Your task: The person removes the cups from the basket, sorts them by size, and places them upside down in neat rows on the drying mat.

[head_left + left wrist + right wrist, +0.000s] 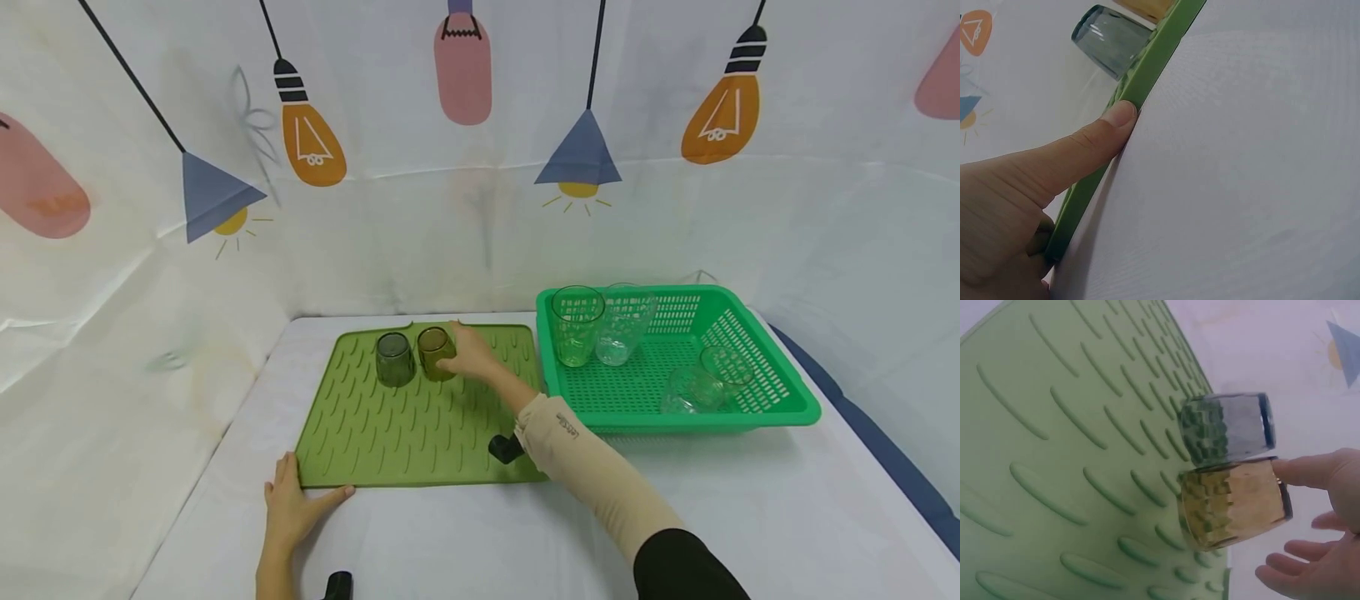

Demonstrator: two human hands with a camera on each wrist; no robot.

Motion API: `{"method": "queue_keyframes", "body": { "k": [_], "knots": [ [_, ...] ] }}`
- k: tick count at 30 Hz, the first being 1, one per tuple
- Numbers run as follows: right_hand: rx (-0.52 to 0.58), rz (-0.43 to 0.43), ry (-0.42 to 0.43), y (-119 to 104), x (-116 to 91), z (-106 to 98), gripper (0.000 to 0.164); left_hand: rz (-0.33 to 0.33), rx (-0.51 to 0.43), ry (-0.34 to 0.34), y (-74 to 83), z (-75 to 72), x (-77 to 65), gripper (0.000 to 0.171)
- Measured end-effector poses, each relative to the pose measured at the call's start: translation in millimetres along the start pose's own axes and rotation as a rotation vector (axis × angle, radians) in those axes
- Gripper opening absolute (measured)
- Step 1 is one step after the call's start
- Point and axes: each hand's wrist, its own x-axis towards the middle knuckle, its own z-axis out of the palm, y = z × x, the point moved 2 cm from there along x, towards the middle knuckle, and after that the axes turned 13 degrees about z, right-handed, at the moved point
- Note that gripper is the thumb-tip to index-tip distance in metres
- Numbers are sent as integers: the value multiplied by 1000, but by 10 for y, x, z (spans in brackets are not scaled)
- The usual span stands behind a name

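A smoky grey glass [395, 360] and an amber glass [436, 353] stand upside down side by side on a ridged green drying mat [390, 442]. My right hand [474, 353] is at the amber glass's right side. In the right wrist view, the thumb touches the amber glass [1235, 503] near its base, while the other fingers are spread apart from it. My left hand [292, 506] rests at the mat's front left corner. Its thumb lies straight against the front edge of the mat [1163, 53], with the fingers along the left side.
A green plastic basket [675, 423] stands right of the mat. Inside it are clear glasses: one tall glass [576, 329] and another [624, 325] at the left, plus shorter ones [693, 390] at the front right. A patterned cloth [480, 233] hangs behind the white-covered table.
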Motion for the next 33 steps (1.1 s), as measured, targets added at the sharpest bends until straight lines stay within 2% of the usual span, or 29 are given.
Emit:
{"method": "queue_keyframes", "body": {
  "k": [8, 16, 23, 29, 33],
  "knots": [
    [-50, -31, 7, -17, -39, 30, 71, 6, -2, 10, 15, 3, -6, 125],
    [36, -22, 18, 62, -109, 37, 64, 0, 7, 7, 16, -1, -9, 124],
    [163, -34, 37, 134, -349, -33, 60, 0, 11, -9, 3, 4, 0, 125],
    [290, -107, 83, 202, -580, -130, 55, 9, 5, 6, 17, 2, -7, 124],
    [305, -175, 137, 247, -734, -195, 53, 8, 6, 14, 7, -8, -10, 124]
  ]
}}
